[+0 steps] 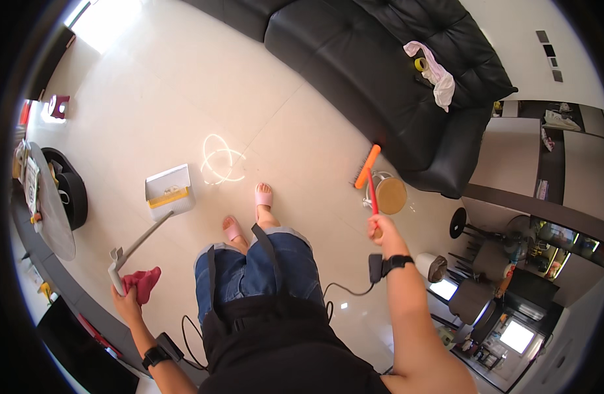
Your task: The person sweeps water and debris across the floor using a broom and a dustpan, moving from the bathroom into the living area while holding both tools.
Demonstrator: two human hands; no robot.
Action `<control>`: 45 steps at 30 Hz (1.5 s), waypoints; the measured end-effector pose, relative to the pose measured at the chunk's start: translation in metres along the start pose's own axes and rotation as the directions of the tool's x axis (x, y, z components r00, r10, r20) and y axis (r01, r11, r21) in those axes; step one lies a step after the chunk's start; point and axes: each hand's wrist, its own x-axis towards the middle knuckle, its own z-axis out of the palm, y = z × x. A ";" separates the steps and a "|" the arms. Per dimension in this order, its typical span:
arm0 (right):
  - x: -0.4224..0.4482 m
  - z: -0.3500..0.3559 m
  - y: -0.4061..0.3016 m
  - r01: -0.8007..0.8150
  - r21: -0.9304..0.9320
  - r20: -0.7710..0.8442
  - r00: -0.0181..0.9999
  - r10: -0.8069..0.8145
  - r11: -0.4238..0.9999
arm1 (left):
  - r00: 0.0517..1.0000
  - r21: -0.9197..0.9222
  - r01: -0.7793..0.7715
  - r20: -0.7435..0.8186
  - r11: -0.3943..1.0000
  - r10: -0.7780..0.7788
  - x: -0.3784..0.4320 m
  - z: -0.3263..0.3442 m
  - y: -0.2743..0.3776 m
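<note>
My left hand grips the upper end of a long-handled dustpan's grey handle, together with a dark red cloth. The white dustpan, with a yellow toothed strip across it, is at the lower end, left of my feet. My right hand is closed around the red handle of a broom. Its orange head, with dark bristles pointing left, is beside the sofa's front edge. I cannot tell whether the bristles touch the floor. A round stool with a tan seat stands just right of the broom handle.
A black tufted sofa runs along the upper right, bearing a pale cloth and a yellow tape roll. An oval-topped table is at left. A waste bin and chairs stand at right. Wrist-device cables hang near my waist.
</note>
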 end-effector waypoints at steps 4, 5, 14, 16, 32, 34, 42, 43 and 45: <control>0.035 -0.049 -0.067 -0.060 0.455 0.106 0.994 0.013 0.888 | 0.999 0.061 0.031 0.012 0.998 -0.032 -0.028 -0.006 0.023; 0.040 -0.051 -0.078 0.006 0.412 0.082 0.996 -0.044 0.911 | 0.999 0.091 0.049 -0.020 0.995 -0.048 -0.029 -0.004 0.030; 0.076 0.007 -0.095 -0.042 -0.093 -0.191 0.981 0.024 0.995 | 0.992 -0.102 0.126 0.000 0.987 -0.126 -0.053 0.009 0.069; 0.085 0.035 -0.099 0.016 -0.087 -0.067 0.998 -0.022 0.996 | 0.994 -0.037 0.107 -0.020 0.994 -0.107 -0.054 0.010 0.078; 0.063 0.224 -0.007 -0.022 -0.486 -0.007 1.000 0.021 0.874 | 0.996 0.029 0.084 0.033 0.996 -0.085 -0.053 0.023 0.096; 0.065 0.251 0.021 -0.026 -0.558 -0.023 1.000 0.016 0.829 | 0.998 0.111 0.059 0.019 0.992 -0.062 -0.051 0.018 0.093; 0.064 0.383 0.023 0.086 -0.673 0.058 0.996 -0.063 0.735 | 0.994 0.226 0.055 0.084 0.973 -0.076 -0.032 0.001 0.089; 0.063 0.395 0.028 0.091 -0.728 0.043 0.995 -0.087 0.680 | 0.991 0.257 0.063 0.095 0.964 -0.091 -0.029 0.001 0.086; 0.067 0.413 0.037 0.102 -0.818 0.034 0.991 -0.129 0.567 | 0.987 0.278 0.058 0.126 0.959 -0.096 -0.022 0.000 0.078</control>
